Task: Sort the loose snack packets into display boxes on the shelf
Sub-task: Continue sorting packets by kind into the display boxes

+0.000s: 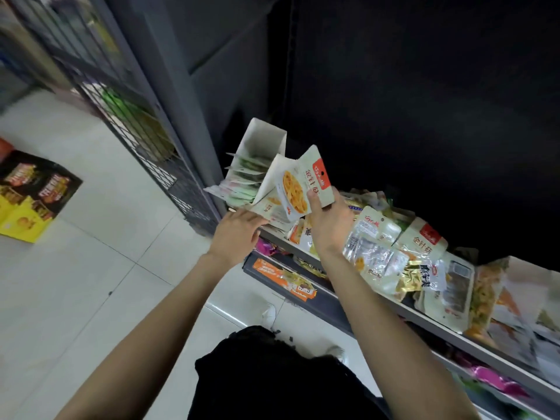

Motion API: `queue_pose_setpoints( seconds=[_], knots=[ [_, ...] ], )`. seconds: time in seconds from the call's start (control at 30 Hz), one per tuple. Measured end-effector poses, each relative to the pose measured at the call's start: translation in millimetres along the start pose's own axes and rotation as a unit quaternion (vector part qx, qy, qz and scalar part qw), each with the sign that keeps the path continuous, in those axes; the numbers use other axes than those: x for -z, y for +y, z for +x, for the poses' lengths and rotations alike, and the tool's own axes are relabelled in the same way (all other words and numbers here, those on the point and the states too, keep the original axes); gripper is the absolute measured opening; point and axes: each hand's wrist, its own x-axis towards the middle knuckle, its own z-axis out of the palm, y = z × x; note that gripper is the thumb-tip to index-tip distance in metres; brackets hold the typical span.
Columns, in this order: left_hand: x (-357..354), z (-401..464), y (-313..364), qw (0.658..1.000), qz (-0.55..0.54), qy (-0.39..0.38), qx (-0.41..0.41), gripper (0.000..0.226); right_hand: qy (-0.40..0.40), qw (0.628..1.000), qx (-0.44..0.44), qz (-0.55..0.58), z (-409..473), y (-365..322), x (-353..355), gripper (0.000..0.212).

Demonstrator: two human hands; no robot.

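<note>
— What were your hands doing at that moment?

— Your left hand (235, 234) rested at the grey metal shelf edge (306, 253), fingers straight and close together, touching the lower corner of a white cardboard display box (274, 177). At about two o'clock from it, your right hand (328, 225) pinched a cream snack packet with a red top and yellow food picture (303, 183) between thumb and curled fingers, holding it tilted just beside that box.

— And the other packets?

— A loose heap of cream and silver snack packets (403, 253) lay along the shelf at three o'clock from your right hand. Farther back, at eleven o'clock, a second white display box (263, 140) held pale green packets (247, 174) standing in a row.
</note>
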Motion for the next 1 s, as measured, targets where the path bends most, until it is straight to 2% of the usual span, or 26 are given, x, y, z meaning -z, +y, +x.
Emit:
queue_pose_setpoints(
  seconds=[0.1, 0.23, 0.33, 0.4, 0.5, 0.57, 0.6, 0.67, 0.77, 0.87, 0.93, 1.0],
  knots=[
    [-2, 1, -2, 1.0, 0.023, 0.012, -0.008, 0.024, -0.012, 0.981, 0.144, -0.126, 9, 3, -24, 0.017],
    [-4, 5, -3, 0.999, 0.028, 0.025, -0.009, 0.02, -0.103, 0.917, 0.273, -0.272, 17, 16, -40, 0.018],
    [-4, 6, -4, 0.999, 0.027, 0.04, -0.02, 0.016, -0.193, 0.858, 0.322, -0.351, 19, 28, -38, 0.033],
    [-6, 6, -6, 0.998, 0.016, 0.057, -0.026, 0.016, -0.171, 0.82, 0.367, -0.405, 19, 33, -36, 0.039],
    [-7, 5, -6, 0.997, 0.004, 0.069, -0.024, 0.02, -0.142, 0.791, 0.374, -0.463, 19, 33, -41, 0.033],
    [-6, 4, -4, 0.998, 0.012, 0.053, -0.018, 0.027, -0.178, 0.783, 0.356, -0.478, 20, 35, -43, 0.024],
    [-5, 2, -3, 0.999, 0.014, 0.045, -0.014, 0.032, -0.203, 0.792, 0.346, -0.461, 19, 38, -43, 0.023],
    [1, 0, 3, 0.999, 0.007, 0.052, -0.005, 0.038, -0.227, 0.843, 0.319, -0.368, 14, 43, -37, 0.035],
    [19, -3, 28, 0.992, -0.049, 0.116, -0.005, 0.029, -0.152, 0.926, 0.26, -0.23, -7, 53, -6, 0.04],
    [25, -2, 76, 0.965, -0.199, 0.166, -0.037, 0.015, -0.058, 0.966, 0.173, -0.185, -29, 84, 45, 0.032],
    [11, 3, 108, 0.949, -0.294, 0.114, -0.026, 0.013, -0.027, 0.97, 0.101, -0.217, -37, 112, 76, 0.025],
    [-16, 14, 131, 0.946, -0.323, -0.003, 0.016, 0.017, -0.057, 0.964, -0.008, -0.261, -39, 133, 98, 0.033]
  ],
)
